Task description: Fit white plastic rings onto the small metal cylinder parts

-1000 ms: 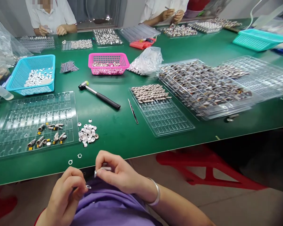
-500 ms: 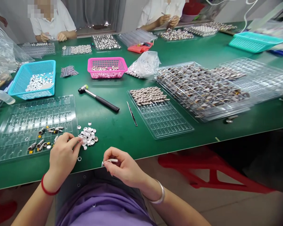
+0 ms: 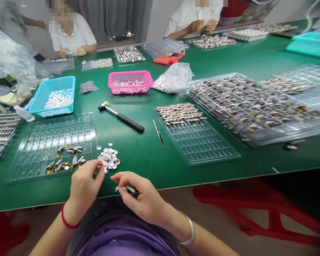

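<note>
My left hand (image 3: 86,183) is at the near left edge of a pile of small round white discs (image 3: 111,158). Its thumb and forefinger are pinched together, and whatever lies between the tips is too small to make out. Just right of it, over the table's front edge, my right hand (image 3: 144,193) holds a small pale, finger-shaped part (image 3: 129,189) between thumb and fingers, the forefinger lifted off. A whitish round end shows at the part's left. Left of the pile lies a clear plastic tray (image 3: 29,156) with several small grey-and-beige parts (image 3: 59,165) bearing yellow bits.
Beyond the pile lie a black-handled hammer (image 3: 128,121) and tweezers (image 3: 159,134). Blue (image 3: 52,113) and pink (image 3: 130,89) baskets and a plastic bag (image 3: 177,76) stand farther back. Trays of pale parts (image 3: 180,113) and stacked parts (image 3: 245,103) fill the right. Two people sit opposite.
The view has swung left, so everything sits farther right. My left hand has drawn slightly along the pile toward my right hand. My right forefinger has lifted away from the pale part.
</note>
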The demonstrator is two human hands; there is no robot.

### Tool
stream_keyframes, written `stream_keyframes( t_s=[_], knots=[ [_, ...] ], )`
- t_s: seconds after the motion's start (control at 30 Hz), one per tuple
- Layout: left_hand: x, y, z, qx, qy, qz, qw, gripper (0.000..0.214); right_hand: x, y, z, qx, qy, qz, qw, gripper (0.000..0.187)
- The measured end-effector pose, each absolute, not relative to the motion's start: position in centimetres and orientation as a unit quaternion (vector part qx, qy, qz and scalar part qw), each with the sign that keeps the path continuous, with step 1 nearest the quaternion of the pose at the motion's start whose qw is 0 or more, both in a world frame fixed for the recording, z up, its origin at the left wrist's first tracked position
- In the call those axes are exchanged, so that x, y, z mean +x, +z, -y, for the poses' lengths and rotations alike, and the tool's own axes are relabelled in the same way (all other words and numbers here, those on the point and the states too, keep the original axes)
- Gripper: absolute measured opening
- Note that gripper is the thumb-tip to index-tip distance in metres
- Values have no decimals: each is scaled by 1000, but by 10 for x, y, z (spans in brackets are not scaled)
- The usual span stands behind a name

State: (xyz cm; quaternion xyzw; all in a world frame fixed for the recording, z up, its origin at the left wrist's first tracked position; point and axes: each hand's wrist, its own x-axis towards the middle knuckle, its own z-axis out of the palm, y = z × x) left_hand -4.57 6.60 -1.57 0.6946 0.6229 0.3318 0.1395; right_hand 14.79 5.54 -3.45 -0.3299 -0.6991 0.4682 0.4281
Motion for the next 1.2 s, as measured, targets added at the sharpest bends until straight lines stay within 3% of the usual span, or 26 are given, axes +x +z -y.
stream_keyframes(
  t_s=[0.27, 0.47, 0.7, 0.97, 1.2],
  knots=[
    [-35, -8, -25, 575, 425, -604, 351, 12, 137, -33, -46, -263, 366, 757, 474, 14],
    [-36, -10, -18, 492, 477, -586, 432, 17, 138, -29, -41, -248, 347, 766, 480, 16],
    [-33, -11, -14, 469, 493, -592, 433, 15, 143, -18, -39, -256, 402, 731, 488, 13],
    [-31, -18, -5, 475, 501, -590, 418, 18, 141, -10, -47, -364, 521, 665, 391, 8],
    [-30, -16, -5, 487, 510, -587, 398, 20, 136, -8, -50, -376, 557, 644, 366, 7]
  ],
)
